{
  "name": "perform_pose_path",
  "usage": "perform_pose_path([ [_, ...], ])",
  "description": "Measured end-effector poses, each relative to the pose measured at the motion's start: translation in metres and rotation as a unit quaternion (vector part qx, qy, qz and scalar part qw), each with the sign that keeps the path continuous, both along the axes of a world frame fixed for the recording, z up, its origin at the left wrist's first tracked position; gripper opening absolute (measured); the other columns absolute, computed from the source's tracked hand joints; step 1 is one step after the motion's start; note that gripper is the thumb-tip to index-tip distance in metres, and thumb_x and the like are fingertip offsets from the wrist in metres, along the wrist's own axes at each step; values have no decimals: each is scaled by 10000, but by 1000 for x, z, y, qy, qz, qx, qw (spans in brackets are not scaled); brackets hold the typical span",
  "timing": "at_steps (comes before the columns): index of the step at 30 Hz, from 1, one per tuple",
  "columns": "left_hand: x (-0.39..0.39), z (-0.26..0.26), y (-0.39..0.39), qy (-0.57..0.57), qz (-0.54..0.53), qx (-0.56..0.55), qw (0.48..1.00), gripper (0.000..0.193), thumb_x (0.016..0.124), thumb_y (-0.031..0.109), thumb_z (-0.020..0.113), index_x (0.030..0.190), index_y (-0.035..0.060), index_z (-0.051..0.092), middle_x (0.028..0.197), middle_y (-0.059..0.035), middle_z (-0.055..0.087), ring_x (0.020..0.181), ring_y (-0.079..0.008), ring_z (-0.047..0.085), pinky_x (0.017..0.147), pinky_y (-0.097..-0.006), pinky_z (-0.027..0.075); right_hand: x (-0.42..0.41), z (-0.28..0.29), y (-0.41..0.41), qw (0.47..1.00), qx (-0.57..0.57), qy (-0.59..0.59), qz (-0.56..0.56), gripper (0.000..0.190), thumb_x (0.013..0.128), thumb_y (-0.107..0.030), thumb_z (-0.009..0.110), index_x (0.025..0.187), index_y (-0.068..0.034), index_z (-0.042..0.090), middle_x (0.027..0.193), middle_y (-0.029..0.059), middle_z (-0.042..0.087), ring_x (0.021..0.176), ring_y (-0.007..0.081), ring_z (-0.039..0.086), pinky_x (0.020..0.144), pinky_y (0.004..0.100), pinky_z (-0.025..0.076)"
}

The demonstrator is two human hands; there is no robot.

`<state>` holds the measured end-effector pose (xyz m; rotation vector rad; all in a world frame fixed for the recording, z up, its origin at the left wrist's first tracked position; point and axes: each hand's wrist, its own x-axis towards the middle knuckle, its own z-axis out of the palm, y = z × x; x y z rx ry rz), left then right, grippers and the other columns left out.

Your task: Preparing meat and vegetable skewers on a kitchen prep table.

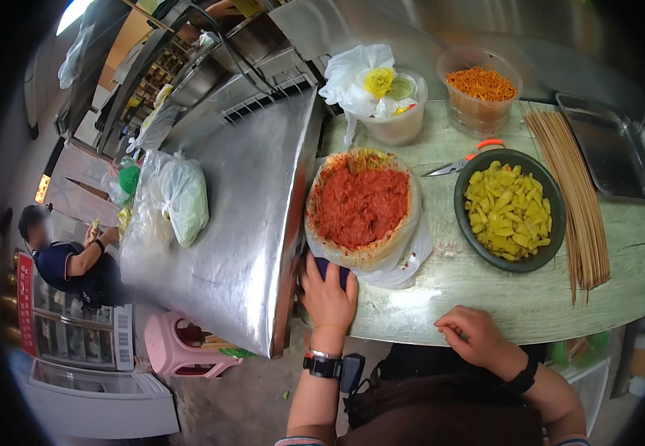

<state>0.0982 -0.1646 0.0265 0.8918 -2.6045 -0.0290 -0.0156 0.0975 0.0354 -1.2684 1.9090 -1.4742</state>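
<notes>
My left hand (329,296) lies over a small dark purple item (330,269), perhaps a cloth, at the table's left edge. Its fingers are around it, and most of it is hidden. Just beyond stands a plastic-lined bowl (406,223) of chunky red paste (361,200). My right hand (470,334) hovers by the front edge with curled fingers and nothing visible in them. Beyond it, a dark green bowl (460,234) holds yellow cut pieces (509,214), possibly pickled peppers. Orange-handled scissors (459,161) rest behind that bowl, blades pointing left.
Bamboo skewers (570,206) lie right of the green bowl, beside a metal tray (612,145). Tubs of orange shreds (481,83) and plastic bags (358,72) stand behind. A steel counter (238,223) adjoins the left, bearing bagged goods (183,200). Another person (77,262) stands beyond it.
</notes>
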Motion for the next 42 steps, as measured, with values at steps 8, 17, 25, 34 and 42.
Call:
perform_pose_path([
  [8, -7, -1, -25, 41, 72, 68, 994, 404, 904, 287, 591, 1271, 130, 529, 1313, -332, 459, 1150, -496, 488, 907, -516, 453, -2, -2, -1, 999, -34, 6, -1, 111, 812, 27, 598, 908, -26, 617, 819, 124, 632, 675, 286, 618, 600, 350, 489],
  [17, 48, -1, 8, 24, 68, 50, 996, 382, 910, 214, 581, 1270, 102, 524, 1233, -306, 494, 1105, -492, 497, 909, -508, 433, -5, -4, 2, 999, -44, 4, -4, 108, 804, 39, 589, 891, -16, 618, 807, 113, 622, 668, 249, 605, 601, 326, 480],
  [25, 80, -7, 19, 37, 13, 51, 998, 374, 890, 151, 604, 1254, 94, 545, 1350, -315, 418, 1214, -490, 436, 999, -482, 398, 0, -4, 4, 999, -38, -4, -7, 106, 806, 35, 583, 893, -19, 611, 804, 123, 618, 690, 286, 605, 617, 353, 480],
  [34, 133, 4, 46, -26, 3, 11, 1000, 475, 634, 61, 749, 1082, 129, 608, 1252, -198, 508, 1098, -400, 531, 904, -437, 467, 0, -8, 4, 998, -56, 4, -13, 99, 803, 32, 590, 880, -22, 620, 795, 119, 625, 644, 276, 606, 581, 347, 478],
  [42, 237, -2, 52, -127, 106, 107, 980, 415, 623, 109, 769, 1010, 175, 635, 1094, -119, 590, 940, -357, 606, 775, -428, 526, 3, 1, -7, 997, -77, 15, -2, 77, 787, 30, 602, 844, -19, 620, 796, 121, 633, 662, 301, 606, 592, 366, 487],
])
